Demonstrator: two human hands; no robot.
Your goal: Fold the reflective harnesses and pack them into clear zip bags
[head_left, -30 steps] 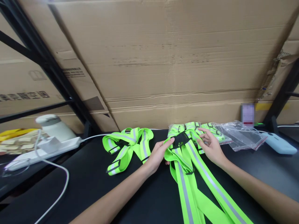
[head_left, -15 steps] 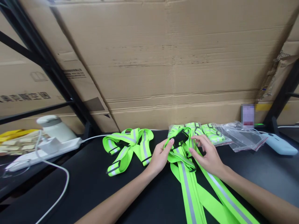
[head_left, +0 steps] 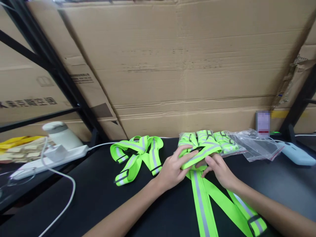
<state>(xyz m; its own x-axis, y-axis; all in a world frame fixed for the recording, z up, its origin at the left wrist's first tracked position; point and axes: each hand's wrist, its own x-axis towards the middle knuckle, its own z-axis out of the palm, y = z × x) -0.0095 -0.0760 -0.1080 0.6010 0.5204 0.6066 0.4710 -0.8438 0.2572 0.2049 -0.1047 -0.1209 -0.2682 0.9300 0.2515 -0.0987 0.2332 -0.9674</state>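
A neon-green reflective strap [head_left: 201,197] with a grey stripe is gathered between my two hands, its long tails trailing toward me over the black table. My left hand [head_left: 174,168] is closed on the bunched part, fingers laid across the front. My right hand [head_left: 219,169] pinches the folded band from the other side; some of its fingers are hidden beneath the fabric. A black slide buckle [head_left: 255,223] sits on the tail at the lower right. To the left lies another loosely looped green strap [head_left: 134,161] with black buckles.
Bagged green straps [head_left: 209,140] lie behind my hands, beside clear plastic bags [head_left: 259,148]. A light-blue device [head_left: 297,153] is at right. On the left are a power strip [head_left: 71,154], a white bottle [head_left: 63,135] and a white cable [head_left: 71,194]. Cardboard [head_left: 185,65] stands behind.
A flat band of the strap now covers the black buckle that showed between my hands. My right hand has moved lower, and the right tail has drawn up, bringing its slide buckle into view.
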